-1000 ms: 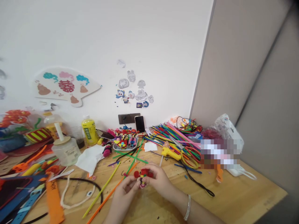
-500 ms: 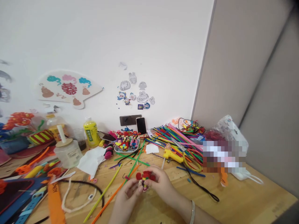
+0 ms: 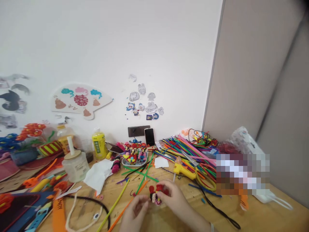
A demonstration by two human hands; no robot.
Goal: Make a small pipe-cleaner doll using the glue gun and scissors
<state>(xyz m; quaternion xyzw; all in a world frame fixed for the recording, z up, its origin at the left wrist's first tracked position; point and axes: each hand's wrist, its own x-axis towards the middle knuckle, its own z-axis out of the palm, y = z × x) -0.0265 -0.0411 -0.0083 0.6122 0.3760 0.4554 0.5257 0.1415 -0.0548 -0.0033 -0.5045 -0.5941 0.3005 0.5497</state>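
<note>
A: Hands?
B: Right hand (image 3: 175, 198) and left hand (image 3: 135, 211) low over the wooden table (image 3: 253, 216), both pinching one small red pipe-cleaner figure (image 3: 157, 193). Right fingers curled over its top, left fingertips closing on its underside. Left hand blurred.

A: Figure's place, off the yellow glue gun (image 3: 183, 170)?
B: Just in front of the gun and a little left of it, held clear of the table.

A: Around the gun?
B: Behind and right, a heap of coloured pipe cleaners (image 3: 190, 149). Left, a tray of finished figures (image 3: 134, 154); further left, a yellow bottle (image 3: 98, 146). Behind, a phone (image 3: 149, 137) leaning on the wall.
</note>
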